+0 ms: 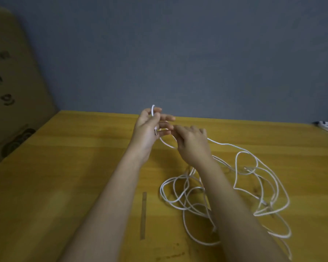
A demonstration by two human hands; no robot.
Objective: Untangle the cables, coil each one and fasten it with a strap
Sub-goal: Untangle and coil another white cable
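— What are the hands doing above the yellow wooden table [83, 167]?

— The left hand [148, 129] is raised over the far half, thumb and forefinger pinching a white cable [237, 148] near its end. A short loop arcs up above the fingers; the metal-tipped plug [155, 132] hangs straight down at the palm.

— And the right hand [192, 143]?

— Beside the left, fingers curled over the same cable. It appears to grip the strand, though the fingertips are hidden behind the hand.

— Where does the cable run?

— From the hands it trails right and toward the camera, into a loose tangle of white loops lying flat right of centre, partly under the right forearm.

— Anything else?

— A thin strap [143, 215] lies flat left of the tangle, its long axis running from near edge to far.
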